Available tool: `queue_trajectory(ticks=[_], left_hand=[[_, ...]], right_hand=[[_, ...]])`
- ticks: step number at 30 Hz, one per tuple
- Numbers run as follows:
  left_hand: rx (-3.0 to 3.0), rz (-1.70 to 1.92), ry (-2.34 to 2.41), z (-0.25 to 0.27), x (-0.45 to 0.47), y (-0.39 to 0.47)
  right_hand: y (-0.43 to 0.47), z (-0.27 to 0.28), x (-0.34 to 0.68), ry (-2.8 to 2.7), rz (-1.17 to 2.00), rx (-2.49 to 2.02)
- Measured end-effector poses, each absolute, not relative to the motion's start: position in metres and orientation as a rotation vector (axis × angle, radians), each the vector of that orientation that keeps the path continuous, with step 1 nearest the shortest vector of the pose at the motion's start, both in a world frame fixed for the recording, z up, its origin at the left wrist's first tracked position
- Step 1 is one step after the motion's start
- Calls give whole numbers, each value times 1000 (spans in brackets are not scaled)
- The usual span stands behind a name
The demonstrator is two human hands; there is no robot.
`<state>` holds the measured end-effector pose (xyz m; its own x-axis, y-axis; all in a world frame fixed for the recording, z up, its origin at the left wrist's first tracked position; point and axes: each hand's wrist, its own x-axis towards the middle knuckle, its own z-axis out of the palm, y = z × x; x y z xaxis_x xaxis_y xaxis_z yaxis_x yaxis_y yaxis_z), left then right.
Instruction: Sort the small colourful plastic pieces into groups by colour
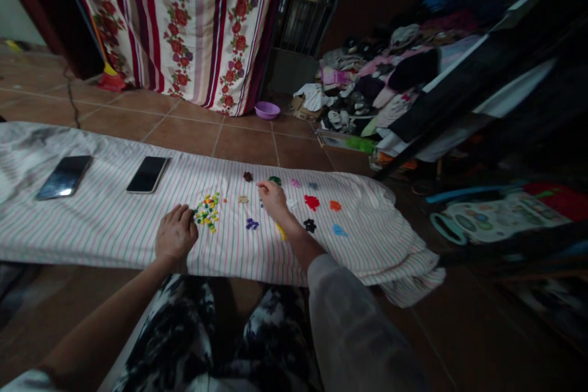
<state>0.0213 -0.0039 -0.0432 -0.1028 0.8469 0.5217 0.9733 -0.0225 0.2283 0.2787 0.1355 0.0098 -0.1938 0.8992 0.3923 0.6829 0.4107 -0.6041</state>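
Two legs in black and white pants [174,343] are closest, with a gray sleeve [349,312] beside them on the right arm. Past the knees is a long striped cloth [114,233]. On it sits a mixed pile [207,211] of tiny bits, yellow, green, white and more. The left hand [177,233] rests on the cloth with its fingers bent, right at the left edge of that pile; I can't tell if it has a bit under it. The right hand [272,199] is well apart from the left one, over the small one-color piles. Its thumb and finger tips are close together, between the brown pile [248,177] and the green pile [274,180], but I can't tell if they pinch anything. Around that hand are a pink pile [294,183], a tan pile [243,199], a red pile [312,202], an orange pile [335,205], a purple pile [252,224], a black pile [309,225] and a blue pile [340,230]. The yellow pile [280,231] is partly behind the right arm. Two phones, one shiny [64,177] and one dark [147,174], lie at the left. Behind, a flowery curtain [193,24] hangs near a purple bowl [267,111] on the tile floor [184,125].
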Motion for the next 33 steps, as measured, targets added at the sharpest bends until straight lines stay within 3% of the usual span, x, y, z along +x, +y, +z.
queue_trajectory(ticks=[13,33], left_hand=[[-1922,-832,-1987,-44,21,-5],[-1907,-826,-2021,-45,22,-3]], right_hand=[[40,-25,209,-1996,625,-1202],[35,-14,174,-2214,407,-1572]])
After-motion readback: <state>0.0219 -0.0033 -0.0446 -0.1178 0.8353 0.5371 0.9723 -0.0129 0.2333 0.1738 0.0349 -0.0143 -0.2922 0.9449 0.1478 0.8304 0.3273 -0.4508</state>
